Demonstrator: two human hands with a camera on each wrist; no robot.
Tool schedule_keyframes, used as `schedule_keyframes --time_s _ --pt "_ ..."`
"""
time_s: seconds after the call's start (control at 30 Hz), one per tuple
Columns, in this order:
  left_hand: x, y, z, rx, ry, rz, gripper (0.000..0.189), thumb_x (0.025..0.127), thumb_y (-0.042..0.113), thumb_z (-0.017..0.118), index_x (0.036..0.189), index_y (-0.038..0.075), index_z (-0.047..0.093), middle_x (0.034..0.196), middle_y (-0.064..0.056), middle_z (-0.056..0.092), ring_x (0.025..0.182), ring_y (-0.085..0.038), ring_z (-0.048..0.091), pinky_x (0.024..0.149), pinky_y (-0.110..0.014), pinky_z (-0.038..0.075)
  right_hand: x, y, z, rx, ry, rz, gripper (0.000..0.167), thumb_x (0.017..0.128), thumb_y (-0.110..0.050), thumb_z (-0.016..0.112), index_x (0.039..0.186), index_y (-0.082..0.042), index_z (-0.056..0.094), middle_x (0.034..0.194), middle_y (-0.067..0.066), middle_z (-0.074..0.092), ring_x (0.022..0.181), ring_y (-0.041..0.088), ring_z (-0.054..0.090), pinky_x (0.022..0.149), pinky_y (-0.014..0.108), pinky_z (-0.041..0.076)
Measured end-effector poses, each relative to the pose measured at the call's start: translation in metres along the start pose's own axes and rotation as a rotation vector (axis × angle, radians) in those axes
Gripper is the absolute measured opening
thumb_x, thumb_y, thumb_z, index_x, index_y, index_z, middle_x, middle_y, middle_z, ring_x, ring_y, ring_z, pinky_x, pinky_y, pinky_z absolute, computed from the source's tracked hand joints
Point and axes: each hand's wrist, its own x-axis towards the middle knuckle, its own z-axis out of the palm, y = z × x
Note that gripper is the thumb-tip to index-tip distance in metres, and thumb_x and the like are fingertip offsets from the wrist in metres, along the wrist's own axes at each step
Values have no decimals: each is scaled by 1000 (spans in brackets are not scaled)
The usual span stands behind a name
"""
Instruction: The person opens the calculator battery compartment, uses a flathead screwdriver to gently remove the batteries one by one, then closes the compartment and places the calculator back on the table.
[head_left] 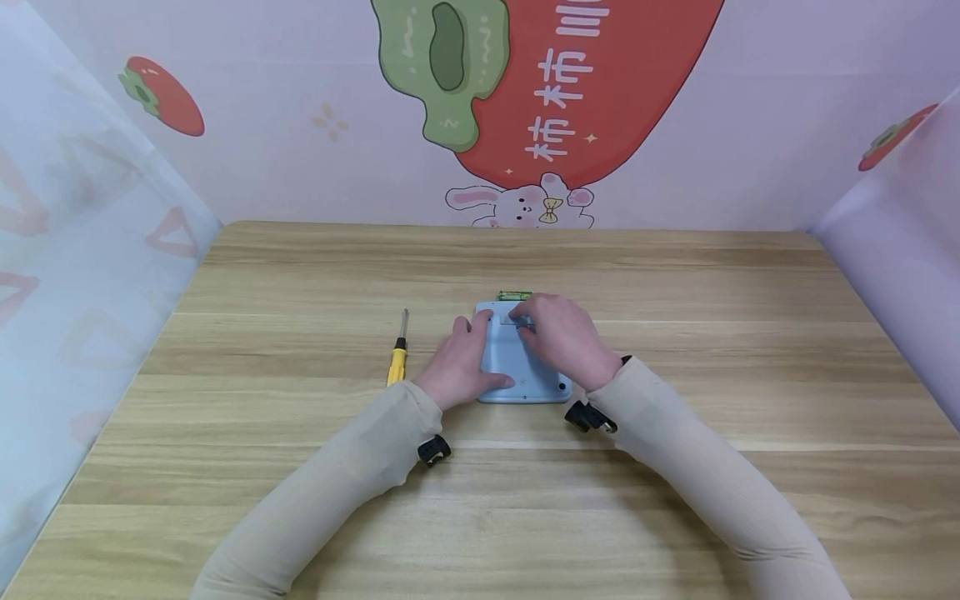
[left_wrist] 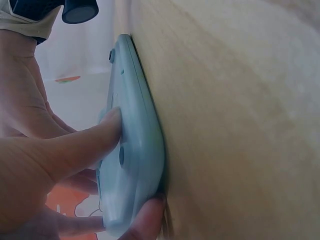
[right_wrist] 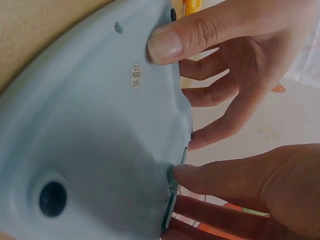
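A flat light-blue plastic device (head_left: 517, 362) lies on the table with its back side up, showing round dark feet and a small round sticker (right_wrist: 136, 76). My left hand (head_left: 461, 367) grips its left side, thumb on the back face and other fingers at the edge. At the far end of the device, my right hand (head_left: 566, 333) pinches the small battery cover (head_left: 508, 319) between thumb and fingers. In the right wrist view the right thumb (right_wrist: 215, 177) rests at the cover's edge. Part of the cover is hidden by the fingers. Green batteries (head_left: 514, 295) lie just beyond the device.
Left of the left hand lies a screwdriver (head_left: 398, 358) with a yellow handle, its shaft pointing away. The wooden table (head_left: 300, 275) ends at a printed backdrop (head_left: 300, 167). Black camera mounts (head_left: 433, 450) sit at both wrists.
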Motion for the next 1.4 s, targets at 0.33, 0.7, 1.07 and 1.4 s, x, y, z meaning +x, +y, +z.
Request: schedule_keyframes --time_s 0.33,0.7,1.07,1.4 --pt "1 -1 0 -7 0 2 94 80 31 78 151 8 21 127 -23 41 87 -26 53 75 -35 49 0 1 1 5 1 4 22 89 -5 65 110 -1 71 111 15 69 101 27 66 80 42 56" --pt "0 0 1 4 2 -1 94 80 32 78 151 9 20 127 -22 42 87 -26 53 74 -34 49 -3 2 3 -22 18 -13 23 89 -7 66 111 -2 71 108 15 69 98 27 66 80 41 55" --pt "0 0 1 -9 -5 -17 96 80 32 78 152 11 18 129 -22 40 94 -27 52 83 -38 49 -7 4 9 -52 34 -47 27 90 -9 65 117 -3 68 110 15 66 96 26 64 77 39 55" --pt "1 0 1 -19 -4 -27 97 79 33 79 152 12 18 129 -21 41 94 -28 53 84 -38 49 -12 14 9 10 31 -52 34 91 -13 64 123 0 63 118 17 62 108 29 60 92 41 51"
